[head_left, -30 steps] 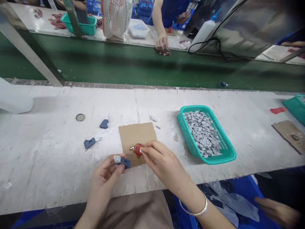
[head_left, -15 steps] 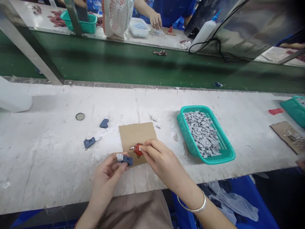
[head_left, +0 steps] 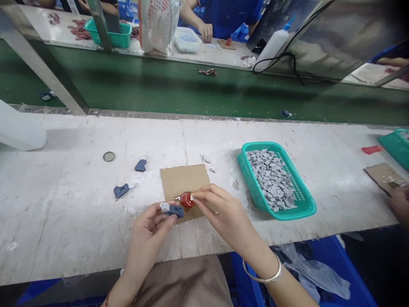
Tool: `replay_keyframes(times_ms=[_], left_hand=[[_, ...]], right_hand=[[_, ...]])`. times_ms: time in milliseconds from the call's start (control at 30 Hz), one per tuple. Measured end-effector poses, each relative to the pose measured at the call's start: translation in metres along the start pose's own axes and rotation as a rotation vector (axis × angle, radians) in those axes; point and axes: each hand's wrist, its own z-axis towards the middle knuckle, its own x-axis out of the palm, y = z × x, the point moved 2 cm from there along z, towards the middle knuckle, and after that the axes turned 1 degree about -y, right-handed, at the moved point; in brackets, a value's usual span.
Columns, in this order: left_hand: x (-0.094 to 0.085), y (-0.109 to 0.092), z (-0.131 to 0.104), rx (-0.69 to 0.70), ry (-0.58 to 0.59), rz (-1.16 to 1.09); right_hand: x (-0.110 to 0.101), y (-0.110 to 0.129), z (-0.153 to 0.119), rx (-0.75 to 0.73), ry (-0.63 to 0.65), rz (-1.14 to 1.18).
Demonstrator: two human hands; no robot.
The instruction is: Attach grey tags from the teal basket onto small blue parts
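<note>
My left hand (head_left: 151, 228) is closed on a small dark blue plastic part (head_left: 176, 211) with a pale grey piece (head_left: 165, 207) at its upper left end. In a pinch, my right hand (head_left: 220, 211) has a tiny pale chip (head_left: 191, 197) between thumb and fingertips. That chip is right at the edge of a glossy round red thing (head_left: 186, 200) with a metallic tip, lying on a square of brown cardboard (head_left: 183, 177). Whether the chip touches the red thing, I cannot tell.
A green basket (head_left: 307, 209) of grey chips stands to the right. Two blue plastic parts (head_left: 121, 191) and a bottle cap (head_left: 108, 156) lie left. Beyond the table runs a green belt (head_left: 159, 85); a co-worker's hand (head_left: 205, 32) is past it. Another hand (head_left: 401, 202) shows at far right.
Both my hands have shifted slightly to the right, keeping their grips. Small items on the green belt have moved left. A co-worker's hand has come into view at the far right.
</note>
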Motion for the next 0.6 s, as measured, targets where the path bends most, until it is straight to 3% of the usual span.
replay_keyframes(times_ms=[167,267,400,600], left_hand=[[0.012,-0.008,0.001,0.023,0.036,-0.038],[0.019,-0.014,0.001,0.041,0.046,-0.04],[0.024,-0.018,0.0,0.04,0.056,-0.046],[0.025,-0.02,-0.003,0.058,0.037,-0.026]], right_hand=[[-0.011,0.004,0.004,0.328,0.015,0.597],[-0.011,0.008,0.001,0.437,0.058,0.77],[-0.01,0.013,-0.001,0.433,0.064,0.816],[-0.012,0.021,-0.002,0.344,0.039,0.66]])
